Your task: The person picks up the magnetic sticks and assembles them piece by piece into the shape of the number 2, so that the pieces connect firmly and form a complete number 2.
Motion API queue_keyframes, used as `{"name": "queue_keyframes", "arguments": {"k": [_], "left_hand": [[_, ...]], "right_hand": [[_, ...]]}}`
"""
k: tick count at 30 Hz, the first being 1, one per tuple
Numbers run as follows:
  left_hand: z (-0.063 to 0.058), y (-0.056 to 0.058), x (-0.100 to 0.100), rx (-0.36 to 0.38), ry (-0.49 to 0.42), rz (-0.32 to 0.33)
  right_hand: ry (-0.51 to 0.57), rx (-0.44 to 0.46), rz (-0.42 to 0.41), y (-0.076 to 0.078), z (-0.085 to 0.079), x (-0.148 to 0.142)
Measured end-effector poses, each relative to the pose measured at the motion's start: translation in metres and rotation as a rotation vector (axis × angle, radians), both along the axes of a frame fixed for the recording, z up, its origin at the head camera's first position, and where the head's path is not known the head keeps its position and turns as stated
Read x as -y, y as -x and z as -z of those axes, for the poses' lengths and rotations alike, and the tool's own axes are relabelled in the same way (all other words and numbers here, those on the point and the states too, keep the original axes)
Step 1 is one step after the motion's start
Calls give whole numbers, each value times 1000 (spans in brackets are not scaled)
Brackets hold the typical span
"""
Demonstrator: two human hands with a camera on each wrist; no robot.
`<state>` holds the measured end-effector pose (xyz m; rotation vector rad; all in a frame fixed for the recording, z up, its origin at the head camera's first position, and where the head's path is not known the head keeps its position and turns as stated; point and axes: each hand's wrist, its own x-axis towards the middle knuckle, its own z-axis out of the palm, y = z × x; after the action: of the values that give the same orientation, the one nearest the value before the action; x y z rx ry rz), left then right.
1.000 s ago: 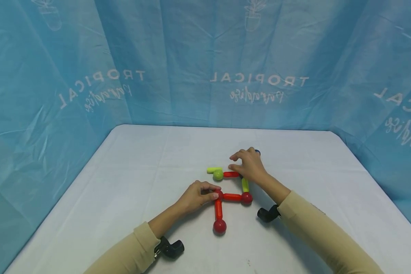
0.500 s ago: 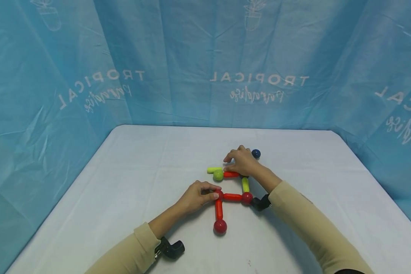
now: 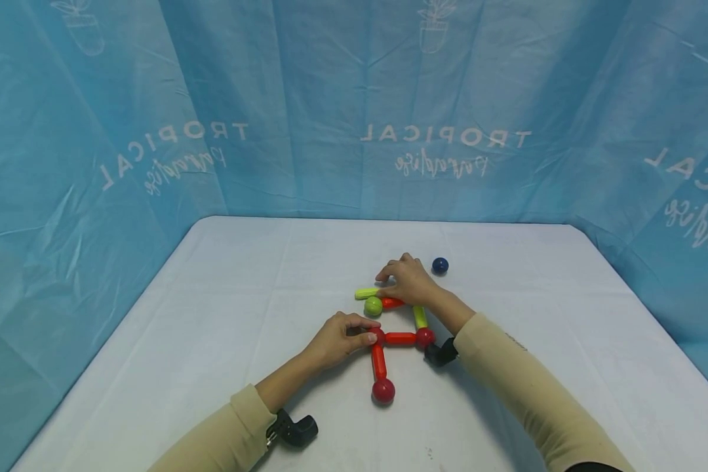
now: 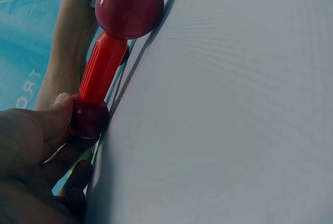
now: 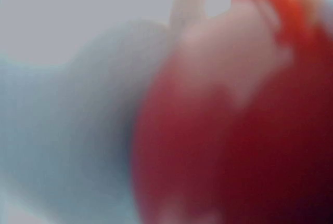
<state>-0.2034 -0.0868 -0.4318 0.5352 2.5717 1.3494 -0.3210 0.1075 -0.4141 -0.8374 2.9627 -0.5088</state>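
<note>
In the head view, my left hand (image 3: 336, 339) pinches a red ball (image 3: 379, 335) at a corner of a magnetic ball-and-stick figure. From that ball one red stick (image 3: 379, 362) runs to a near red ball (image 3: 383, 391), another red stick (image 3: 400, 338) to a right-hand red ball (image 3: 425, 337). A yellow-green stick (image 3: 420, 317) leads back under my right hand (image 3: 410, 282). Its thumb is at the right end of a loose-looking yellow-green stick (image 3: 366, 294), with a gap below the index finger. A green ball (image 3: 373, 306) joins a red stick (image 3: 392, 303), partly hidden by that hand.
A dark blue ball (image 3: 440, 265) lies alone behind the right hand. Black wrist-camera mounts (image 3: 441, 353) hang below both wrists, the right one close to a red ball. A white-covered table (image 3: 242, 275) meets a blue curtain (image 3: 330, 177) behind. The right wrist view is blurred.
My right hand has moved left, off the blue ball, to the yellow-green stick. The green ball and its red stick have shifted slightly nearer. The near red ball has swung slightly right; my left hand stays.
</note>
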Motion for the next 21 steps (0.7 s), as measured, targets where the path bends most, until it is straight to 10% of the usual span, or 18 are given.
{"name": "queue_keyframes", "arguments": {"k": [21], "left_hand": [[0,-2,-1,-18,-13,-14]], "right_hand": [[127,113,21,0,6,3]]}}
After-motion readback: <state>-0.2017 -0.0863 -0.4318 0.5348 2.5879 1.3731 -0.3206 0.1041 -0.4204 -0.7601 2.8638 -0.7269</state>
